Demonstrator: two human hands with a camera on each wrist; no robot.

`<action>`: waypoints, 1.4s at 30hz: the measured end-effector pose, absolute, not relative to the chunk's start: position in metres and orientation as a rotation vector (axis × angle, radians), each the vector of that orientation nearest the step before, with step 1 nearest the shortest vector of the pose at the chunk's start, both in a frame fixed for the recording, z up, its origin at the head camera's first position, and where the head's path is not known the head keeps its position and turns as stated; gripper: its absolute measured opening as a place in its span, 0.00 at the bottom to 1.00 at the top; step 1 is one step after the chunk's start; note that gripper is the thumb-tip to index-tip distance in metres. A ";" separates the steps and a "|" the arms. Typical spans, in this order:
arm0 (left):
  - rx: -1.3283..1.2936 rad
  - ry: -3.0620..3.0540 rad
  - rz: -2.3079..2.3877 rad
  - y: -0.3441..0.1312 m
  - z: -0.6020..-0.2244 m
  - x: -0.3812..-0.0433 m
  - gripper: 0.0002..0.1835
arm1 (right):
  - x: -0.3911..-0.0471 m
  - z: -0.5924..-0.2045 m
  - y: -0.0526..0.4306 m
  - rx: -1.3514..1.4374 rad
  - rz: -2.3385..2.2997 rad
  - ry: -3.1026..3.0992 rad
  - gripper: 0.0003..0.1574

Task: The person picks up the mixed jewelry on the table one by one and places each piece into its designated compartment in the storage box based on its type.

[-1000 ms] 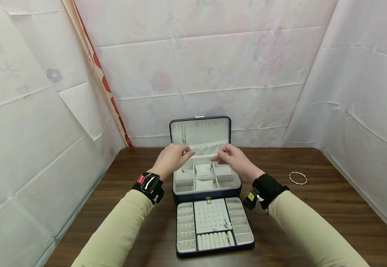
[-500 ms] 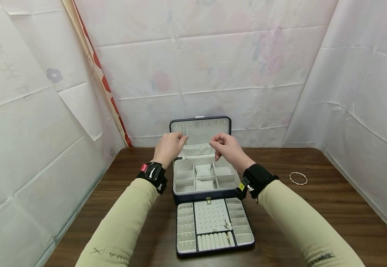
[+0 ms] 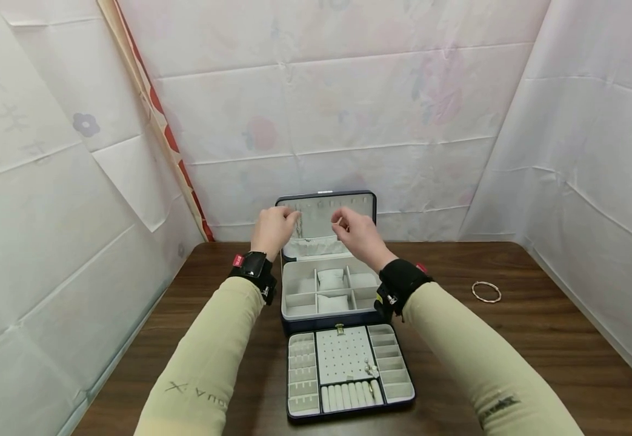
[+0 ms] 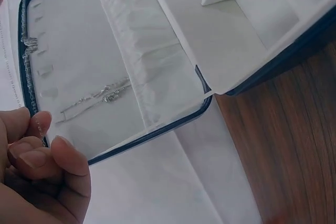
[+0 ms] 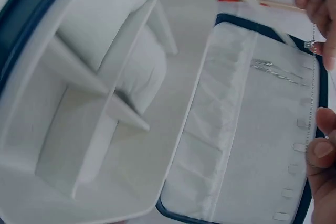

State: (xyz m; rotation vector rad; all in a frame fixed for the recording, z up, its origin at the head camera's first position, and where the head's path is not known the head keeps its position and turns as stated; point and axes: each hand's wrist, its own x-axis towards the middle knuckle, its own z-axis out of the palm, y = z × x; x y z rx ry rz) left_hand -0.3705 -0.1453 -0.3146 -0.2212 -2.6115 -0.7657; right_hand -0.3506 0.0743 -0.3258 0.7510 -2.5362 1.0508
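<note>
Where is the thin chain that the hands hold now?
In the right wrist view, the chain runs along the right edge, between left hand and right hand, in front of the open jewelry box lid.

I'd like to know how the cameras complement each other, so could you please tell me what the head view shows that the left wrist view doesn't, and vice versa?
Only the head view shows the bracelet lying on the table, the tray with earrings before the box, and the sleeves.

Only the left wrist view clearly shows the thin chain pinched in the fingers of the left hand.

Both show the open box, its raised lid, the necklace hanging there, the left hand, some of the right hand and some table.
</note>
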 end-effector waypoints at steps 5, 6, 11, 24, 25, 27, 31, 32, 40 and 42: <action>-0.198 -2.593 -0.733 -0.143 -0.312 -0.372 0.23 | -0.354 -0.328 0.074 0.911 0.740 -2.434 0.10; -0.192 -2.591 -0.726 -0.143 -0.311 -0.373 0.22 | -0.354 -0.328 0.074 0.919 0.708 -2.426 0.10; -0.156 -2.602 -0.716 -0.140 -0.309 -0.375 0.20 | -0.358 -0.329 0.075 0.871 0.667 -2.442 0.16; -0.021 -2.583 -0.686 -0.134 -0.305 -0.382 0.29 | -0.369 -0.319 0.069 0.715 1.025 -2.656 0.29; -0.008 -2.591 -0.681 -0.133 -0.305 -0.382 0.28 | -0.370 -0.319 0.069 0.709 1.045 -2.668 0.30; 0.023 -2.601 -0.675 -0.132 -0.304 -0.382 0.27 | -0.372 -0.319 0.067 0.703 1.066 -2.691 0.31; 0.068 -2.615 -0.674 -0.131 -0.305 -0.382 0.25 | -0.375 -0.319 0.064 0.694 1.103 -2.735 0.32; 0.078 -2.613 -0.674 -0.131 -0.305 -0.383 0.25 | -0.376 -0.318 0.063 0.691 1.118 -2.745 0.33; 0.135 -2.609 -0.647 -0.129 -0.304 -0.384 0.25 | -0.379 -0.315 0.060 0.667 1.278 -2.804 0.35; 0.147 -2.614 -0.644 -0.128 -0.303 -0.385 0.24 | -0.379 -0.315 0.060 0.662 1.354 -2.807 0.36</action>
